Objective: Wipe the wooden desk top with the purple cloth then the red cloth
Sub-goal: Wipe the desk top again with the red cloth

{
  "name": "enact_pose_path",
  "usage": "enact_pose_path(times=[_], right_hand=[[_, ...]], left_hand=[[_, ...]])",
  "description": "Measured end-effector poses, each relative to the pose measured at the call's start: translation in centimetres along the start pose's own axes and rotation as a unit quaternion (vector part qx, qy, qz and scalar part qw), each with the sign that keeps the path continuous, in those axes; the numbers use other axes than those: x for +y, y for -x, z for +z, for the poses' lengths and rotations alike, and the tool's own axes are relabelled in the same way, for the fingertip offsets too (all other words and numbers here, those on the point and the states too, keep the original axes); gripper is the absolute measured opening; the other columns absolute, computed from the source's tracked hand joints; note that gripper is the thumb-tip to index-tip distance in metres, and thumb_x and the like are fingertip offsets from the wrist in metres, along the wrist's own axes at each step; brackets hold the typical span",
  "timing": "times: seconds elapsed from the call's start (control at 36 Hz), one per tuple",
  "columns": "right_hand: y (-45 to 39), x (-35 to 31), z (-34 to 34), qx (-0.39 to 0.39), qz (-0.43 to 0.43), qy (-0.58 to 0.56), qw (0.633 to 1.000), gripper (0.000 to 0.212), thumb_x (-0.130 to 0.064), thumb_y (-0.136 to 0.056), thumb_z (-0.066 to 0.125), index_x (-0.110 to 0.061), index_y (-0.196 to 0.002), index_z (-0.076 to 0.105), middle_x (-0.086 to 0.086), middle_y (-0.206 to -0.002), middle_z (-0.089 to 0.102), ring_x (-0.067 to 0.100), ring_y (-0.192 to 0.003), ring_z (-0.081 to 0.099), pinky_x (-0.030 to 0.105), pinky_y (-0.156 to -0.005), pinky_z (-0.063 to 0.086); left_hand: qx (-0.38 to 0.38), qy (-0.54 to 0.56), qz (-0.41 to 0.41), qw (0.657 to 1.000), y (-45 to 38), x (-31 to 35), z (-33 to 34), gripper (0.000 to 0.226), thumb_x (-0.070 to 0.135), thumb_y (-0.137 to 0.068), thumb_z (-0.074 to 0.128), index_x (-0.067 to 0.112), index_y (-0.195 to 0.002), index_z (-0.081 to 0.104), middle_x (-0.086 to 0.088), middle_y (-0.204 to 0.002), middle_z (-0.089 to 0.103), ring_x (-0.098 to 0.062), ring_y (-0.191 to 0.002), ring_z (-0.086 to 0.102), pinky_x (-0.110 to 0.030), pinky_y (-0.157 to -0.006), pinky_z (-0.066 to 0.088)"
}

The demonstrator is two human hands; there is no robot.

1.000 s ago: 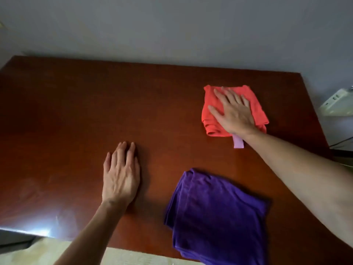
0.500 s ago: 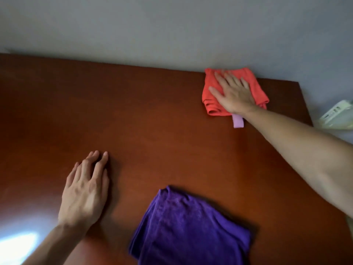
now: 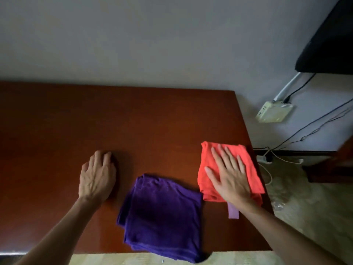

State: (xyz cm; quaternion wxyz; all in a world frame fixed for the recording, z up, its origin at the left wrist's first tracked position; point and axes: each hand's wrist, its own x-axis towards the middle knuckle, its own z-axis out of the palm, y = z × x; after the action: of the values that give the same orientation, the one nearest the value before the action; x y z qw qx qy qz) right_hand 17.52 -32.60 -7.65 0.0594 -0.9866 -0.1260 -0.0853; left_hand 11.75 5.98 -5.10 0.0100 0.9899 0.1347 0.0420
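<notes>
Item: purple cloth (image 3: 162, 217), folded, lying on the counter (image 3: 57, 121) between your two hands, its near edge hanging just over the counter's front edge; neither hand touches it.

Item: your left hand (image 3: 97, 178), palm down on bare counter just left of the purple cloth, fingers (image 3: 103, 157) straight and close together, holding nothing.

Item: your right hand (image 3: 229, 176), palm down, pressing flat on the red cloth (image 3: 208, 161), fingers (image 3: 223, 155) spread and straight, not curled round it.

Item: red cloth, folded, under your right fingers, near the counter's right edge and just right of the purple cloth. A pale lilac tag (image 3: 233, 211) sticks out from its near side beside your right wrist.

Item: beyond your right fingers, off the counter, a cream wall box (image 3: 274, 111) with cables (image 3: 313, 121) running down the wall; a dark object (image 3: 332, 44) farther up right.
</notes>
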Motion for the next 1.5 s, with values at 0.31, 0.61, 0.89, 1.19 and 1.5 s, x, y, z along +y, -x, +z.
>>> enact_pose_path(times=[0.31, 0.61, 0.89, 1.19, 1.5], right_hand=[[-1.7, 0.6, 0.3, -0.003, -0.004, -0.005, 1.000, 0.068, -0.063, -0.098, 0.039, -0.031, -0.158, 0.032, -0.007, -0.166, 0.029, 0.014, -0.155, 0.020, 0.045, -0.121, 0.023], [-21.4, 5.1, 3.7, -0.008, 0.021, -0.007, 1.000, 0.073, -0.068, -0.094, 0.026, -0.029, -0.154, 0.041, -0.002, -0.161, 0.040, 0.020, -0.148, 0.036, 0.046, -0.118, 0.026], [-28.3, 6.4, 3.7, -0.054, 0.041, -0.018, 0.998, 0.075, -0.068, -0.098, 0.022, -0.029, -0.161, 0.021, -0.002, -0.169, 0.021, 0.019, -0.156, 0.016, 0.047, -0.124, 0.010], [-6.3, 3.0, 1.0, 0.010, 0.040, -0.008, 0.999, 0.070, -0.067, -0.099, 0.029, -0.029, -0.159, 0.033, -0.004, -0.166, 0.031, 0.017, -0.153, 0.026, 0.046, -0.123, 0.020], [10.4, -2.3, -2.2, -0.045, 0.061, -0.017, 0.997, 0.071, -0.067, -0.102, 0.029, -0.028, -0.161, 0.027, -0.002, -0.169, 0.021, 0.018, -0.157, 0.014, 0.048, -0.124, 0.018]], left_hand=[[-0.025, 0.083, 0.151, 0.985, -7.3, 17.1, 2.0, 0.052, 0.046, -0.093, 0.033, 0.020, -0.131, 0.058, -0.011, -0.129, 0.055, -0.029, -0.112, 0.057, -0.045, -0.092, 0.045], [0.008, 0.085, 0.113, 0.990, -6.1, 18.5, 5.1, 0.056, 0.043, -0.102, 0.026, 0.018, -0.150, 0.041, -0.013, -0.154, 0.041, -0.025, -0.147, 0.032, -0.051, -0.117, 0.026], [0.015, 0.082, 0.120, 0.989, -5.8, 18.5, 5.0, 0.056, 0.044, -0.103, 0.022, 0.021, -0.151, 0.036, -0.011, -0.156, 0.036, -0.022, -0.150, 0.025, -0.048, -0.120, 0.021], [0.006, 0.111, 0.122, 0.986, -5.6, 18.5, 4.6, 0.056, 0.044, -0.103, 0.019, 0.021, -0.151, 0.036, -0.013, -0.158, 0.032, -0.024, -0.150, 0.022, -0.048, -0.121, 0.015], [-0.098, 0.125, 0.123, 0.980, -5.1, 18.1, 1.6, 0.054, 0.040, -0.102, 0.040, 0.013, -0.149, 0.039, -0.016, -0.156, 0.029, -0.032, -0.145, 0.030, -0.050, -0.117, 0.021]])
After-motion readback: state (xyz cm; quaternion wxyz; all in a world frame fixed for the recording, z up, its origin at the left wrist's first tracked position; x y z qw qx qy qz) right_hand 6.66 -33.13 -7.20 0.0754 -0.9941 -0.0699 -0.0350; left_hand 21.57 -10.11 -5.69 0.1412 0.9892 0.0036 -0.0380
